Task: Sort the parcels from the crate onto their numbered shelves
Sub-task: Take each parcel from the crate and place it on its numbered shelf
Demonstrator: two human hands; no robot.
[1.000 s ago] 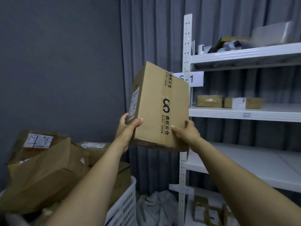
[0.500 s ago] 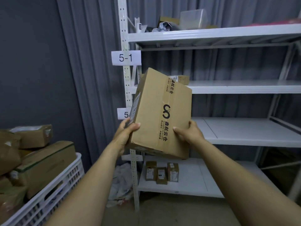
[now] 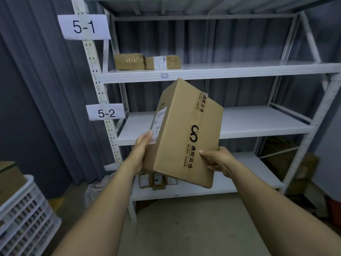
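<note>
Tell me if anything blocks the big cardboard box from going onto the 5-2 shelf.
Nothing visible. The brown cardboard box, held between the left hand and right hand, hangs before the white metal shelf tagged 5-2; its visible surface is bare, though the box hides part.

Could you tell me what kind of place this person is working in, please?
Probably a parcel sorting or storage room: a white metal rack bears paper signs 5-1 and 5-2, taped parcels lie on its shelf, and a cardboard box is held before it.
</note>
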